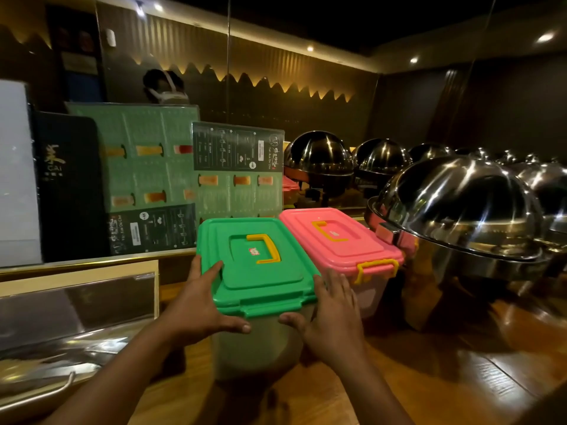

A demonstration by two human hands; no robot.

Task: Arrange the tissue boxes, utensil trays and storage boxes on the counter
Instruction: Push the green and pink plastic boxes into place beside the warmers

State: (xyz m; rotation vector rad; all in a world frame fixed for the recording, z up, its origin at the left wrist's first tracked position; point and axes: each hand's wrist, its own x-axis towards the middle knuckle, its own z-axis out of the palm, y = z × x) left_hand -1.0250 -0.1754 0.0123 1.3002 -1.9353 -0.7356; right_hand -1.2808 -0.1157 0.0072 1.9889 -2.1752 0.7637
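At the far left of my view, a clear acrylic holder (76, 305) lies on the wooden counter (429, 378), and laminated menus (153, 179) lean upright against the wall behind it. I cannot tell whether that holder is one of the trays I am meant to arrange.

Next comes my left hand (196, 305). It is spread wide and pressed to the left side of the green-lidded storage box (257, 265), fingers up along the lid edge and thumb across the front wall under the rim.

The green-lidded storage box stands upright near the middle of the counter, lid on, yellow handle lying flat. Its long axis runs from me toward the back wall, leaning a little to the left, with a short end facing me.

My right hand (331, 314) mirrors the left, open against the box's right side, thumb on the front. So both hands clasp the box between them; whether it is lifted or resting, I cannot tell.

Just right sits the pink-lidded storage box (340, 237), close beside the green one, nearly parallel, its yellow latch facing me.

Farther right stand domed steel chafing dishes (460, 216).

My judgement: the two boxes are nearly paired, needing a final squaring. No tissue boxes are visible, so most of the arranging seems left.
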